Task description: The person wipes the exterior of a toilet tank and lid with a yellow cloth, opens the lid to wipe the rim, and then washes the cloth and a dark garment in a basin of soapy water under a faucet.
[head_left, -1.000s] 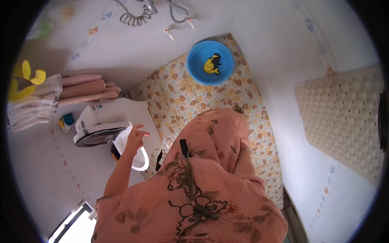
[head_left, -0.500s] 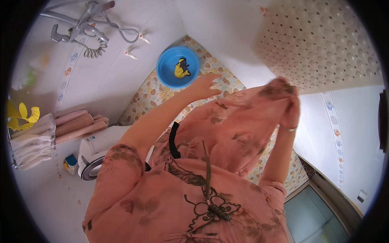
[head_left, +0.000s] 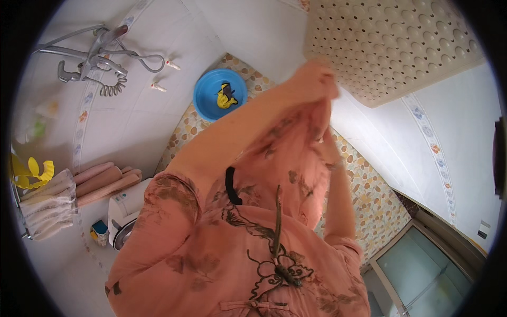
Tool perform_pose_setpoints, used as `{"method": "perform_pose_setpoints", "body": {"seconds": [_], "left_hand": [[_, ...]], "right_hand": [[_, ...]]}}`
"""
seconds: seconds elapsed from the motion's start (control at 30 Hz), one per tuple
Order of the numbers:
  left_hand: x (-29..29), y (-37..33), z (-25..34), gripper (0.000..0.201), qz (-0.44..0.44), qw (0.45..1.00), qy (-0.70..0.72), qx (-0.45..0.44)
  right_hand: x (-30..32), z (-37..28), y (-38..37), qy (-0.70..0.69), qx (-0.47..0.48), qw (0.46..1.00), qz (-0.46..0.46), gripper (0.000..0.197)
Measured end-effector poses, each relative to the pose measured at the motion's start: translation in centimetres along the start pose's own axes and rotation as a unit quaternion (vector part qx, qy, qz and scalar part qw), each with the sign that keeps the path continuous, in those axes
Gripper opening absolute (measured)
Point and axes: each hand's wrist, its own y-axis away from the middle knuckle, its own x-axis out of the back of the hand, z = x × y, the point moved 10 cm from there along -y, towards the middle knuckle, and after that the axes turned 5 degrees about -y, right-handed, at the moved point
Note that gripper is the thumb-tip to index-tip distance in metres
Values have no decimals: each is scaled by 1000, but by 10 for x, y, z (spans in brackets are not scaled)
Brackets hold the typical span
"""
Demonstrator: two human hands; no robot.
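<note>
A pink dress skirt with a brownish leaf print is pulled up and outward in front of me; it belongs to the pink garment I wear. My left hand reaches across to the right, closed on the raised edge of the cloth, slightly blurred. Below it, my right hand is against the skirt's right side, its fingers smeared by motion and partly hidden by the fabric. A black strap lies on the skirt near my waist.
A blue basin with a yellow and dark cloth stands on the pebble-patterned floor. A beige dimpled mat hangs at upper right. Shower fittings and pink towels are left. A glass-panelled door is lower right.
My left hand, open before, has moved right and up and closed on the skirt. My right hand has come down and left with the cloth, which now bunches nearer the middle.
</note>
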Motion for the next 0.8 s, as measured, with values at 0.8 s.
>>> {"method": "perform_pose_setpoints", "body": {"seconds": [0.8], "left_hand": [[-31, 608, -131, 16, -433, 787, -22, 440]], "right_hand": [[58, 100, -58, -482, -227, 822, 201, 7]]}}
